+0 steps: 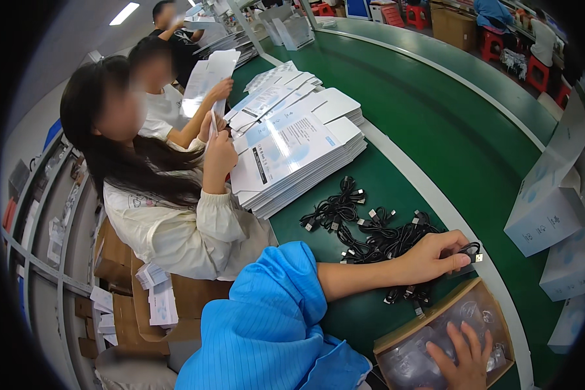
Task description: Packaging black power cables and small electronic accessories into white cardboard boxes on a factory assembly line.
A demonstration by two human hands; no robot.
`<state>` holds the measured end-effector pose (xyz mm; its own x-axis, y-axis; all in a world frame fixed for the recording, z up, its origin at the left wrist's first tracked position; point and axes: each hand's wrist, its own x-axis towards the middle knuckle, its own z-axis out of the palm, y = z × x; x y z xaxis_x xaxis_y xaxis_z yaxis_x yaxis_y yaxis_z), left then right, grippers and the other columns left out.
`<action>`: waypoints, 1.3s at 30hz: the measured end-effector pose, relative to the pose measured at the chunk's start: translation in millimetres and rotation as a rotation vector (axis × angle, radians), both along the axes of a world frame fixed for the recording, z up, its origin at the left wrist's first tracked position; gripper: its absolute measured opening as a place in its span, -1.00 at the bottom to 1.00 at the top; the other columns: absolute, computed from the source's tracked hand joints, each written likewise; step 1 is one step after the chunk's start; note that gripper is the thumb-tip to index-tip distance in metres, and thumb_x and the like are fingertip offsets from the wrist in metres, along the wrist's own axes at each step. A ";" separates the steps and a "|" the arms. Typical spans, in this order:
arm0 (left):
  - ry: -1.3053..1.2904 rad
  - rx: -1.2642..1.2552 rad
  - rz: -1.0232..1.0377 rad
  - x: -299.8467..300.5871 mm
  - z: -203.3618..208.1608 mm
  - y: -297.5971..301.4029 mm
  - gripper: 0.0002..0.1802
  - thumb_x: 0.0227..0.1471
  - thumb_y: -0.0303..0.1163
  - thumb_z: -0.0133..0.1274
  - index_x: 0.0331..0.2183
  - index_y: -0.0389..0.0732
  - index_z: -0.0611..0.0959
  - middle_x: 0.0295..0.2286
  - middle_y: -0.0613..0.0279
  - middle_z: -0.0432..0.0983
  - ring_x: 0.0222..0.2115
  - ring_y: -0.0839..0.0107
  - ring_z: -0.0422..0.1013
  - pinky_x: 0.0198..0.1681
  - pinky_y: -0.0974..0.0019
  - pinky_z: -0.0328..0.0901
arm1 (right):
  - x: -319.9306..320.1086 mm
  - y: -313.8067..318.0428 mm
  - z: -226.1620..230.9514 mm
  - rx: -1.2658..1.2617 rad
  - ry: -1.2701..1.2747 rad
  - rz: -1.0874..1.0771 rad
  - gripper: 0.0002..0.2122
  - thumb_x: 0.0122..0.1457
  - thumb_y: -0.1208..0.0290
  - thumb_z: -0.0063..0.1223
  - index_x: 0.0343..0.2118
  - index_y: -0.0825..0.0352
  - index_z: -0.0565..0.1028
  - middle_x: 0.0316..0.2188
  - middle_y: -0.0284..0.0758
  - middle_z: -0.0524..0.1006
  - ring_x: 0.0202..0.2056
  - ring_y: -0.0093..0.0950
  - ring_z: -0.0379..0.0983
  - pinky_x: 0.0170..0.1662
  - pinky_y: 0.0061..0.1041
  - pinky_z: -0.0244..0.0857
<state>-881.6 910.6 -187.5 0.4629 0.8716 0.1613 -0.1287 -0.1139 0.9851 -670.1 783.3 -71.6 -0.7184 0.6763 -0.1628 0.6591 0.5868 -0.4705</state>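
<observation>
My left hand [435,252] reaches across from the blue-sleeved arm, fingers pinched round a black USB cable [476,249]. The cable's metal plug sticks out past the fingertips. Beneath and beside that forearm lies a pile of black USB cables [383,235], coiled into bundles. Nearer to me, my right hand [467,361] rests with fingers spread on clear plastic pieces [406,364], which look like bags or trays, inside an open cardboard box [378,343]. Nothing shows gripped in the right hand; its palm side is hidden.
The green table [403,78] has a pale edge strip [429,172]. Stacked flat white-and-blue cartons [292,146] stand at the left, beside a co-worker [175,214] who handles a sheet. Formed cartons [552,195] stand at the right. Brown boxes [127,315] and a shelf rack [39,240] are at left.
</observation>
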 end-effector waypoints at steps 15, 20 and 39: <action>0.013 0.016 0.008 0.3 1.1 1.0 -0.72 0.13 -0.27 0.02 -0.24 -0.29 0.46 -0.54 0.29 0.46 -0.52 0.60 0.36 -0.45 0.50 0.28 | 0.4 6.2 0.1 0.036 0.095 -0.073 -0.25 -0.30 0.26 0.36 0.09 0.19 0.32 0.13 -0.14 0.23 0.13 -0.09 0.13 0.13 -0.10 0.02; 0.003 0.015 0.003 0.1 2.0 1.5 -0.72 0.13 -0.27 0.02 -0.24 -0.29 0.46 -0.53 0.30 0.46 -0.51 0.60 0.36 -0.44 0.50 0.28 | 1.1 6.2 -13.5 0.136 0.110 -0.050 -0.28 -0.27 0.34 0.33 0.08 0.24 0.32 0.12 -0.09 0.24 0.11 -0.06 0.17 0.10 -0.09 0.08; 0.119 0.000 0.110 -5.6 -0.2 1.1 -0.75 0.10 -0.38 0.05 -0.21 -0.32 0.48 -0.44 0.24 0.53 -0.46 0.58 0.43 -0.40 0.46 0.35 | 27.8 -4.3 -32.8 0.347 0.451 -0.017 -0.62 -0.15 0.33 0.22 -0.22 0.34 0.49 -0.09 -0.17 0.44 -0.05 -0.21 0.38 0.07 -0.16 0.16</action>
<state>-887.2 911.8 -187.7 0.3804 0.9182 0.1105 0.0023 -0.1204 0.9927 -642.3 779.0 -104.5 -0.6536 0.6477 0.3915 0.4486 0.7482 -0.4889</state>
